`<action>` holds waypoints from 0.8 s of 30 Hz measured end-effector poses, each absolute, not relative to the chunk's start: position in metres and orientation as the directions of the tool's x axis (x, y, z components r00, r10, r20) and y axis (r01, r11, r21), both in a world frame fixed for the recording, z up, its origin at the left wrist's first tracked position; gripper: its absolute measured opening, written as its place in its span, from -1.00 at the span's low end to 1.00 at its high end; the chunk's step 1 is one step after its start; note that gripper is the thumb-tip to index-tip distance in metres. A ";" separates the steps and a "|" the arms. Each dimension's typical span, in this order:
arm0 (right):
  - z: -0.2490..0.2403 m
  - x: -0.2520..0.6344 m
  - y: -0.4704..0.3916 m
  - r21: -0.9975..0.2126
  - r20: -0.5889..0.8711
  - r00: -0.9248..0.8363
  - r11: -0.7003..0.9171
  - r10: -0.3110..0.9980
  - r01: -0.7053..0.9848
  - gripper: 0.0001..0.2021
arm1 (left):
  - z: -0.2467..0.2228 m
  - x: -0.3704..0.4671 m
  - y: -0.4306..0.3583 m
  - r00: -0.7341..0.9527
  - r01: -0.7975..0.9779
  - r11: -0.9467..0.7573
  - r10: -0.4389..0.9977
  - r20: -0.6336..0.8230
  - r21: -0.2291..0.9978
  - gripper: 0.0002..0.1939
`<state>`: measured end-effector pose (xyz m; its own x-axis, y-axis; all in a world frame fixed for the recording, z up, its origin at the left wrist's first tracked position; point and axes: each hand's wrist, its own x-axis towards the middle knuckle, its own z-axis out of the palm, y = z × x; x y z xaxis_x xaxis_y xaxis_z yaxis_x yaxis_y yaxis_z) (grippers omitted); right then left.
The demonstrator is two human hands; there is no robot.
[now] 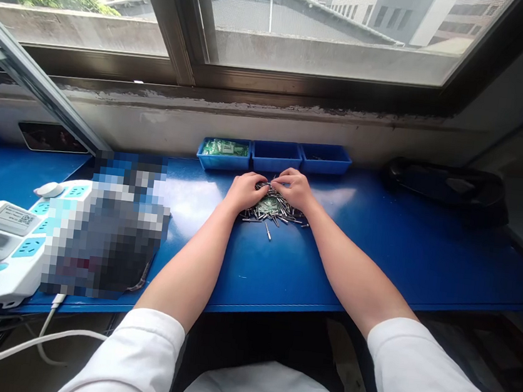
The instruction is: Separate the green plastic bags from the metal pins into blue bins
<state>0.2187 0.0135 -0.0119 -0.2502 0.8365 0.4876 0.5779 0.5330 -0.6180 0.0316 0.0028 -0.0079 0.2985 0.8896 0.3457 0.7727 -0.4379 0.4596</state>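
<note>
Near frame center, the left hand [245, 192] and right hand [296, 191] sat close together at the pin pile [283, 210], fingers curled inward; couldn't tell if either gripped a pin. Pile lay right under both, probably to keep reach short. Upper center, bins [276, 164] stood just behind, likely for easy access: left bin [223, 163] held green pieces [224, 148], right bin [328, 167] dark bits [315, 157].

Blue table [276, 273], chipped pale wall [180, 117], dark-framed window [315, 54], buildings [395, 13] outside, daylight glare
</note>
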 end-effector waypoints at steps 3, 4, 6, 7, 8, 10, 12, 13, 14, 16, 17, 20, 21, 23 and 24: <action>-0.004 0.216 0.009 -0.653 0.535 -0.207 0.556 0.819 0.515 -0.87 | -0.009 0.032 0.004 0.273 0.760 -0.449 0.877 0.396 0.470 -0.69; -0.002 0.215 0.007 -0.663 0.542 -0.195 0.558 0.818 0.499 -0.86 | -0.008 0.032 0.004 0.271 0.747 -0.465 0.865 0.422 0.475 -0.70; 0.002 0.214 0.004 -0.699 0.533 -0.179 0.550 0.827 0.457 -0.85 | -0.008 0.034 0.004 0.281 0.705 -0.518 0.831 0.481 0.484 -0.70; 0.002 0.213 0.003 -0.728 0.513 -0.181 0.537 0.839 0.427 -0.82 | -0.007 0.035 0.004 0.290 0.678 -0.549 0.811 0.509 0.488 -0.70; 0.003 0.212 0.002 -0.761 0.484 -0.187 0.517 0.855 0.392 -0.75 | -0.007 0.036 0.003 0.297 0.653 -0.575 0.793 0.532 0.493 -0.70; 0.003 0.211 0.002 -0.823 0.419 -0.202 0.464 0.885 0.327 -0.56 | -0.006 0.038 0.003 0.301 0.614 -0.610 0.768 0.566 0.501 -0.72; 0.002 0.211 0.002 -0.863 0.372 -0.206 0.419 0.905 0.282 -0.48 | -0.006 0.038 0.002 0.295 0.598 -0.622 0.757 0.583 0.506 -0.77; 0.002 0.210 0.003 -0.875 0.359 -0.202 0.404 0.911 0.268 -0.49 | -0.006 0.038 0.002 0.293 0.599 -0.622 0.756 0.585 0.503 -0.80; 0.001 0.210 0.003 -0.882 0.351 -0.197 0.394 0.915 0.258 -0.51 | -0.007 0.038 0.003 0.293 0.606 -0.620 0.756 0.586 0.497 -0.82; 0.001 0.209 0.005 -0.894 0.347 -0.171 0.380 0.922 0.236 -0.57 | -0.008 0.037 0.004 0.291 0.634 -0.606 0.763 0.578 0.480 -0.84; 0.001 0.209 0.005 -0.901 0.348 -0.156 0.376 0.924 0.218 -0.60 | -0.009 0.036 0.005 0.287 0.651 -0.596 0.767 0.574 0.471 -0.84; 0.002 0.209 0.005 -0.916 0.360 -0.130 0.377 0.924 0.138 -0.61 | -0.011 0.034 0.009 0.254 0.681 -0.568 0.775 0.579 0.461 -0.82; 0.003 0.210 0.004 -0.920 0.360 -0.129 0.374 0.924 0.112 -0.61 | -0.012 0.034 0.010 0.243 0.681 -0.565 0.775 0.583 0.466 -0.82; 0.005 0.212 0.003 -0.929 0.352 -0.131 0.363 0.927 0.076 -0.61 | -0.013 0.034 0.011 0.236 0.668 -0.566 0.778 0.583 0.484 -0.82; 0.006 0.213 0.002 -0.933 0.344 -0.132 0.354 0.930 0.065 -0.62 | -0.013 0.034 0.012 0.239 0.662 -0.565 0.781 0.577 0.492 -0.82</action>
<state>0.2132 0.0018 0.0062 -0.1316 0.9297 0.3441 0.0650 0.3545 -0.9328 0.0344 0.0118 -0.0127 0.2388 0.7814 0.5765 0.6622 -0.5653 0.4919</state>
